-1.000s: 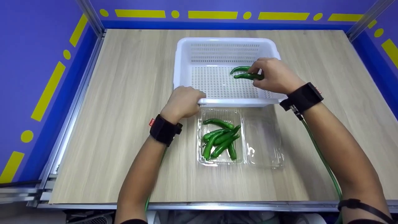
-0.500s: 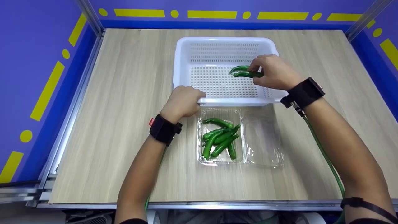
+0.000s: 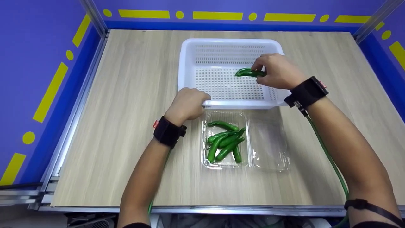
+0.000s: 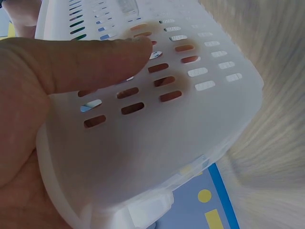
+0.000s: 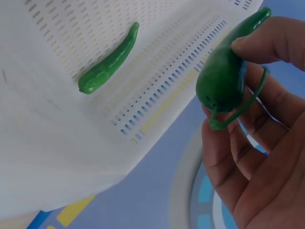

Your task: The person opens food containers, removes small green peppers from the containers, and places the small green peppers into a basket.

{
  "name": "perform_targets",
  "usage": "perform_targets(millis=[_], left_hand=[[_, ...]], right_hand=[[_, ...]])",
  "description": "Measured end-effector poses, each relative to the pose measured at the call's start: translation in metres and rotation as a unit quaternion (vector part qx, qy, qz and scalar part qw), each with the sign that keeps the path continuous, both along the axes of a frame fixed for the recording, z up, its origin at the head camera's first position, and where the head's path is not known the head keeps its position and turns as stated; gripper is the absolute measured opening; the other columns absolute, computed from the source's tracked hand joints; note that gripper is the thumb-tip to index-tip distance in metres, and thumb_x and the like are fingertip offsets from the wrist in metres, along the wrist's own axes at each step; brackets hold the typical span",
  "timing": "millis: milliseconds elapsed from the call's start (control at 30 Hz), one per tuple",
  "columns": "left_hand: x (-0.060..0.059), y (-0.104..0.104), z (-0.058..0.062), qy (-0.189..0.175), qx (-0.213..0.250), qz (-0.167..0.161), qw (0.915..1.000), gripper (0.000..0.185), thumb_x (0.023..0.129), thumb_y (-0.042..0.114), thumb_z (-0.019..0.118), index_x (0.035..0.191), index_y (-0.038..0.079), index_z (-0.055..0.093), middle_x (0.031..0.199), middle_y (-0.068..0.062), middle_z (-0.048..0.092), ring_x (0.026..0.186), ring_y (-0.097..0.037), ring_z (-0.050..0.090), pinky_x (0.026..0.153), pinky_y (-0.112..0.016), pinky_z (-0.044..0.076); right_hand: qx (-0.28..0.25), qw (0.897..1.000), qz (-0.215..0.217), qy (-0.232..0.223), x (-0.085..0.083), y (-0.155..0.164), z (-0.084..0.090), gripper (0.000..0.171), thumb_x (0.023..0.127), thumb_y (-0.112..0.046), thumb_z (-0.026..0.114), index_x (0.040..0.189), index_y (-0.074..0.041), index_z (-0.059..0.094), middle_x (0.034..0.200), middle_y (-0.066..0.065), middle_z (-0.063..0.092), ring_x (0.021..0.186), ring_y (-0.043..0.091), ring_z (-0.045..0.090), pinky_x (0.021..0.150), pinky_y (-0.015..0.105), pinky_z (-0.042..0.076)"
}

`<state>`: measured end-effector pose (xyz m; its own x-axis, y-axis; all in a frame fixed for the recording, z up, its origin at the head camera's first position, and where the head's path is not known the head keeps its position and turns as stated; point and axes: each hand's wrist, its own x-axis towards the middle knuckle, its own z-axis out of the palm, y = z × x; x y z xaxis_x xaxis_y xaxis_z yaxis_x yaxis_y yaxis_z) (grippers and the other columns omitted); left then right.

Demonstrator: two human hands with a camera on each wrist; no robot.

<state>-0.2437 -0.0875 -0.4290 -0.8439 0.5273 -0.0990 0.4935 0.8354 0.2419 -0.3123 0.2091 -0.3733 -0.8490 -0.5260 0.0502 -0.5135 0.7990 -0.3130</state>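
Observation:
My right hand [image 3: 279, 71] pinches a green chili pepper [image 5: 221, 76] between thumb and fingers, over the right side of the white plastic basket [image 3: 231, 40]. A thin curved stem shows at the pepper's thick end in the right wrist view. Another green chili pepper [image 5: 108, 66] lies on the basket's slotted floor, apart from the held one. With my left hand [image 3: 188, 103] I grip the basket's front-left corner. In the left wrist view the thumb [image 4: 105, 62] lies along the slotted wall; the fingers show dimly through the plastic.
In front of the basket lies a hinged clear plastic box with its lid [image 3: 269, 145] folded out to the right. Several green chili peppers [image 3: 226, 142] are piled in its left half. Blue walls [image 3: 221, 24] bound the wooden table [image 3: 136, 79] at the back and sides.
My right hand has risen slightly toward the back of the basket, and the held pepper now overlaps the lying one in the head view. The left hand keeps its grip.

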Motion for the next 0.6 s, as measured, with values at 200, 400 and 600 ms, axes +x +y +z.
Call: perform_targets(millis=[200,400,600], left_hand=[[0.0,0.0,0.0,0.001,0.0,-0.002,1.0,0.017,0.086,0.007,0.065,0.097,0.015,0.074,0.079,0.001,0.068,0.072,-0.02,0.06,0.074,-0.04,0.048],[0.0,0.0,-0.001,0.005,0.001,0.0,1.0,0.016,0.084,0.006,0.064,0.093,0.016,0.072,0.078,0.002,0.067,0.072,-0.019,0.059,0.073,-0.04,0.048],[0.0,0.0,-0.001,0.022,-0.006,-0.009,0.9997,0.018,0.078,-0.003,0.055,0.078,0.015,0.059,0.07,0.003,0.054,0.068,-0.016,0.051,0.066,-0.039,0.045]], right_hand=[[-0.006,1.0,-0.003,-0.003,-0.008,0.0,-0.001,0.028,0.079,-0.005,0.069,0.107,-0.001,0.073,0.099,0.014,0.071,0.084,0.027,0.06,0.07,0.036,0.046],[0.001,1.0,0.001,-0.003,-0.017,0.0,-0.004,0.025,0.079,-0.004,0.068,0.104,-0.002,0.073,0.097,0.014,0.072,0.084,0.027,0.061,0.071,0.036,0.045],[0.0,1.0,0.005,-0.001,-0.026,0.002,-0.006,0.024,0.079,-0.004,0.068,0.102,-0.001,0.074,0.097,0.016,0.074,0.083,0.027,0.063,0.072,0.038,0.047]])
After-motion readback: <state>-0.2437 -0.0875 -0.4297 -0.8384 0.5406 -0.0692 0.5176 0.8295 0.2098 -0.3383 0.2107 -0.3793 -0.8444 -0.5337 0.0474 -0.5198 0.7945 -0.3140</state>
